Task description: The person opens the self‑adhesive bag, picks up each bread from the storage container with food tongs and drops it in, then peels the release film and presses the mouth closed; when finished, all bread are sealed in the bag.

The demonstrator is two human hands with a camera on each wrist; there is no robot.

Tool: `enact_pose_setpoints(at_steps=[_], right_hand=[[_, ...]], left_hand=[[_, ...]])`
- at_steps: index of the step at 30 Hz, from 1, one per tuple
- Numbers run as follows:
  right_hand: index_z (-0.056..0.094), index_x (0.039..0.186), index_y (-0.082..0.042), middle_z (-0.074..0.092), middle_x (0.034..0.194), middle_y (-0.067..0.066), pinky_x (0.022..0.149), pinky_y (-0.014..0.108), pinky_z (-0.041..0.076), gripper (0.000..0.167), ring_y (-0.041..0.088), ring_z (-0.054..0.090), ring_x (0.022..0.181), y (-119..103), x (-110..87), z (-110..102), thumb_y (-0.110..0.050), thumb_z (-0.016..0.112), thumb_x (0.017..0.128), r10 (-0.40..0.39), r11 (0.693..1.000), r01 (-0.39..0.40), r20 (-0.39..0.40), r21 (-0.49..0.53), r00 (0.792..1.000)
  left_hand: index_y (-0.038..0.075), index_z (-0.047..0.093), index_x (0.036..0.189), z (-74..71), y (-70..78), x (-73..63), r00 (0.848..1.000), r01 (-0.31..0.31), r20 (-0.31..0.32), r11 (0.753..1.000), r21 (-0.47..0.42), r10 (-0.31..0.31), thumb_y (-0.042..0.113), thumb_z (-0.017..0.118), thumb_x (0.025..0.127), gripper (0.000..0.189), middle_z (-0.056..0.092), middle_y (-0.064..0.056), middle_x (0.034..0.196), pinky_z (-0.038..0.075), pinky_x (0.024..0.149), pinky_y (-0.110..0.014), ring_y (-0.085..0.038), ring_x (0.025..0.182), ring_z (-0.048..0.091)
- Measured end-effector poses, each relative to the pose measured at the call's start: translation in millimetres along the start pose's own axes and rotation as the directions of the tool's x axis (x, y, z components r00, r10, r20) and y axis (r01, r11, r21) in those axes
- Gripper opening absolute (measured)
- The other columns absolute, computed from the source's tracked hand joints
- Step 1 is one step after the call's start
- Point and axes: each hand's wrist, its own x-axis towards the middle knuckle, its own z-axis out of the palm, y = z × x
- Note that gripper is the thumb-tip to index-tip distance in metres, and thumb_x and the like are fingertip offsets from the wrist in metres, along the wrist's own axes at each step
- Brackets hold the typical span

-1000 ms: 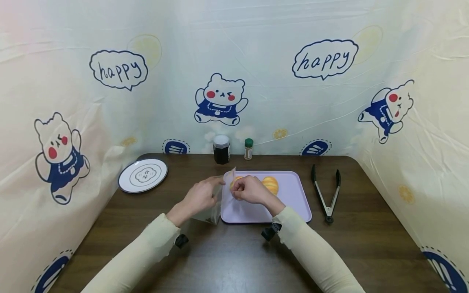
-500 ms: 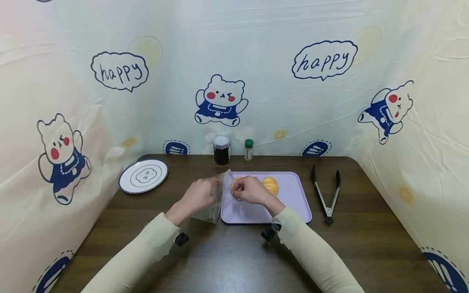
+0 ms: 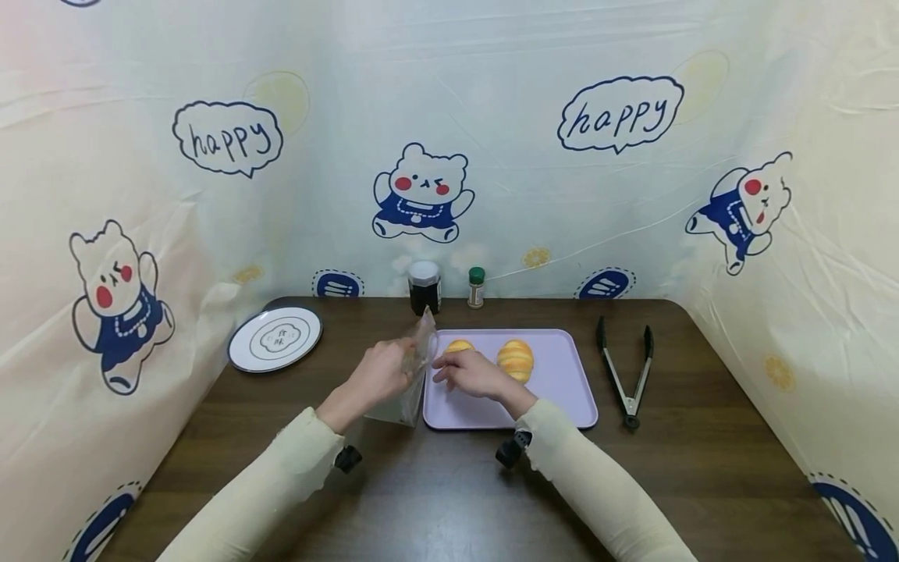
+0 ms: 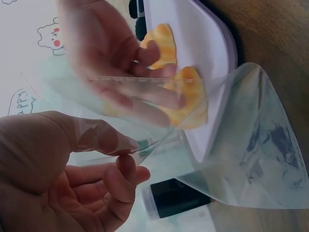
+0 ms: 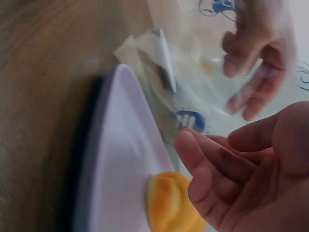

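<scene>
My left hand (image 3: 378, 376) pinches the upper edge of a clear plastic bag (image 4: 273, 154) between thumb and index finger, as the left wrist view shows. The bag hangs down beside the tray's left side. My right hand (image 3: 472, 373) is over the left part of the lilac tray (image 3: 555, 394), its fingers loosely bent and nothing between them. In the left wrist view it lies partly behind the see-through film. Two yellow striped bread rolls sit on the tray: one roll (image 3: 516, 360) is in full sight, the other roll (image 3: 460, 344) is mostly covered by my right hand.
Metal tongs (image 3: 627, 382) with black tips lie right of the tray. A white plate (image 3: 274, 355) with a dark rim is at the back left. By the back edge stand a dark jar (image 3: 424, 289) with a pale lid and a small green-capped shaker (image 3: 476, 287).
The bag's top corner has shifted left, off the tray. My right hand has moved slightly left and its fingers have loosened, showing more of the right roll. My left hand stays on the bag.
</scene>
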Motion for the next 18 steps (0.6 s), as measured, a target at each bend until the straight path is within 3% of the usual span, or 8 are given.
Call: enact_pose_setpoints(at_steps=[7,13,18], right_hand=[[0.044,0.147,-0.004,0.068,0.124,0.022,0.067,0.025,0.051,0.051,0.031,0.072,0.085,1,5.6,17,0.005,0.038,0.098,-0.066,0.996,0.055,0.168,0.07,0.984],[0.043,0.146,-0.005,0.069,0.12,0.019,0.073,0.031,0.057,0.051,0.03,0.072,0.083,-5,6.9,24,0.006,0.041,0.096,-0.11,0.993,0.1,0.211,0.057,0.971],[0.047,0.145,-0.007,0.07,0.109,0.017,0.067,0.026,0.052,0.045,0.028,0.072,0.083,-6,5.4,20,-0.001,0.042,0.101,-0.091,0.996,0.092,0.222,0.006,0.971]], left_hand=[[0.002,0.061,0.132,-3.3,1.5,-1.6,1.0,-0.016,-0.019,1.0,-0.013,0.016,0.008,0.073,0.08,0.054,0.068,-0.019,0.126,0.058,0.086,-0.048,-0.031,0.107,0.067],[0.002,0.062,0.131,-5.1,2.3,-3.6,0.997,-0.046,-0.054,0.999,0.003,0.046,0.018,0.079,0.079,0.056,0.069,-0.018,0.123,0.056,0.088,-0.053,-0.035,0.108,0.067],[0.004,0.061,0.133,-4.3,-0.1,-4.7,0.999,-0.01,-0.047,0.999,0.048,0.013,0.02,0.083,0.077,0.062,0.068,-0.02,0.119,0.057,0.085,-0.053,-0.035,0.103,0.067]])
